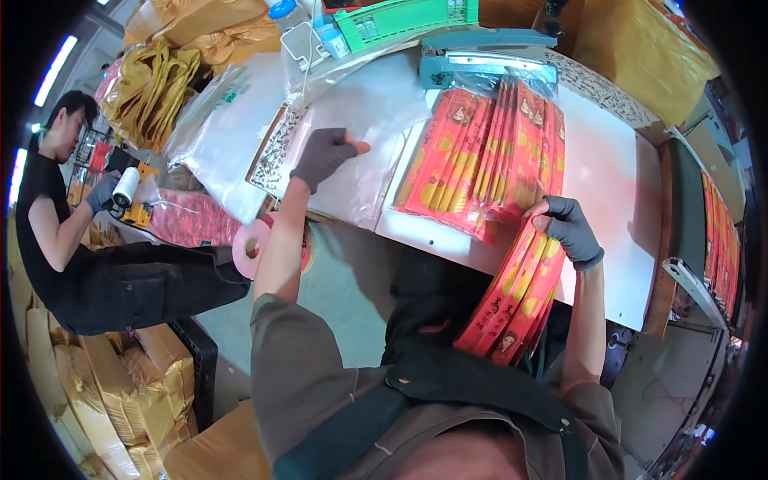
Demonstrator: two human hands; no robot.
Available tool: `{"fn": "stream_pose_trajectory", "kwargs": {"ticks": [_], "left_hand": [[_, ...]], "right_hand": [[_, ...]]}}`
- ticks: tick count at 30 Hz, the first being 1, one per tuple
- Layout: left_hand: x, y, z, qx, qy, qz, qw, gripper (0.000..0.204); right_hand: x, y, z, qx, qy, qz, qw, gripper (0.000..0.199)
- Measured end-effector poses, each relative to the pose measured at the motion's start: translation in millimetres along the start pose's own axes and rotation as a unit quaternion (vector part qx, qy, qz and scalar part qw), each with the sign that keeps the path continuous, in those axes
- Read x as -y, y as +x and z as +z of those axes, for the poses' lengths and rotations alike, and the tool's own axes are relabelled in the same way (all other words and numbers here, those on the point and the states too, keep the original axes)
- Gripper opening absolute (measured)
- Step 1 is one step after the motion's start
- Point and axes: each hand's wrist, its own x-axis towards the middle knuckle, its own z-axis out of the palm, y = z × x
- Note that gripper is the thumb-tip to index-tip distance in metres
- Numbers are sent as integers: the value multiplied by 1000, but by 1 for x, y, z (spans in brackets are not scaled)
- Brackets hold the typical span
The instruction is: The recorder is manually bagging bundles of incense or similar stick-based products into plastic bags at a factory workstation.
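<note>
Head view: at far left a co-worker (72,240) in black sits holding a white roll (126,186). The person's left hand (324,156), in a dark glove, reaches forward with the arm outstretched and pinches the edge of a clear plastic bag (364,120) lying on the white table (616,184). Just right of it a fan of red and yellow packets (488,156) lies under a teal sealing machine (480,56). The right hand (570,230), gloved too, is bent close to the body and grips a stack of red packets (516,296) that hangs down toward the lap.
</note>
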Motion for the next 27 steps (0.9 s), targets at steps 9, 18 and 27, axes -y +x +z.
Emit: {"fn": "stream_pose_trajectory", "kwargs": {"ticks": [9, 18, 27], "left_hand": [[-2, 5, -55, -244, 381, 167, 876, 4], [40, -8, -73, 51, 312, -19, 949, 22], [31, 0, -90, 12, 251, -71, 965, 20]], "right_hand": [[-2, -10, -7, -12, -6, -2, 1000, 14], [-7, -11, -8, -9, 22, -3, 1000, 13], [-8, -14, -7, -22, 23, 1, 999, 13]]}}
